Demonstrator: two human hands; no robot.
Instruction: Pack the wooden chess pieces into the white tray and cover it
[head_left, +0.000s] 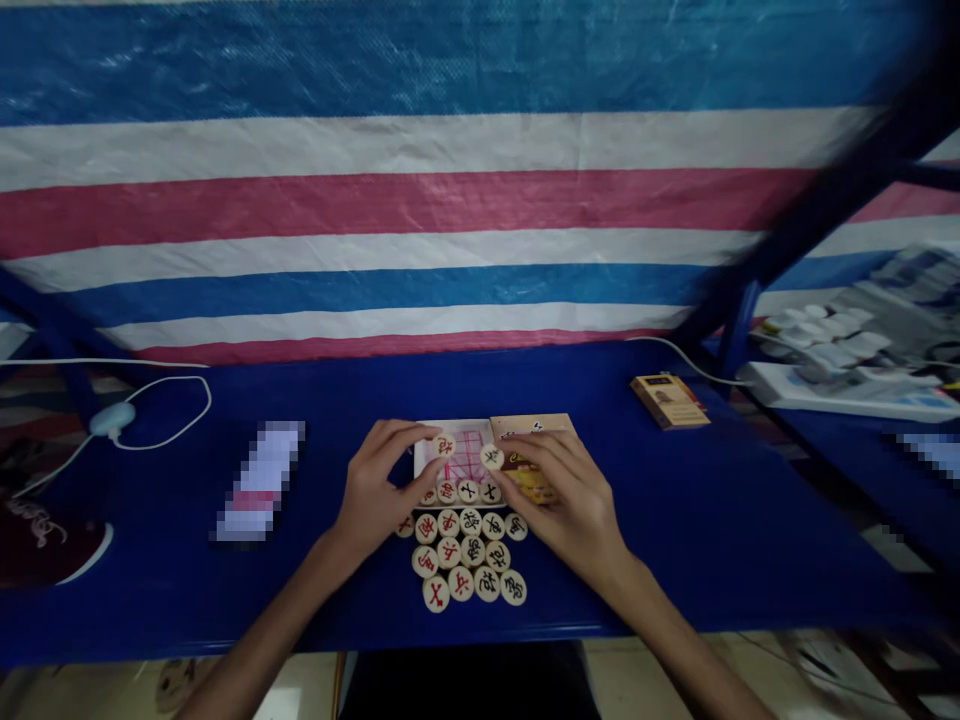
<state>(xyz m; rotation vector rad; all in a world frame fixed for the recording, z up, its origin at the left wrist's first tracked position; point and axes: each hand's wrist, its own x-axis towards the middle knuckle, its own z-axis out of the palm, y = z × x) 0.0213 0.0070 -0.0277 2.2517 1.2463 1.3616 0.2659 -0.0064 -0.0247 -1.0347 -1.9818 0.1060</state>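
Observation:
Between thumb and fingers, my left hand (379, 485) pinches a xiangqi piece with a red character (444, 445). My right hand (562, 495) likewise grips a xiangqi piece with a black character (492, 458). Both are held over a white open box (421, 462) with a pink-lined sheet (466, 455) inside. A row of pieces (469, 491) lies along the box's near side. More round pieces (472, 551) lie in rows on the blue table in front, red characters at left and black at right. A printed box lid (525, 424) is partly hidden behind my right hand.
A phone (259, 482) lies on the blue table (337, 395) to the left, beyond it a white cable with a round blue piece (112, 418). A small card box (670, 401) sits at right. A dark shoe (49, 540) is at far left, a power strip (847, 392) at far right. Striped sheeting (450, 200) hangs behind.

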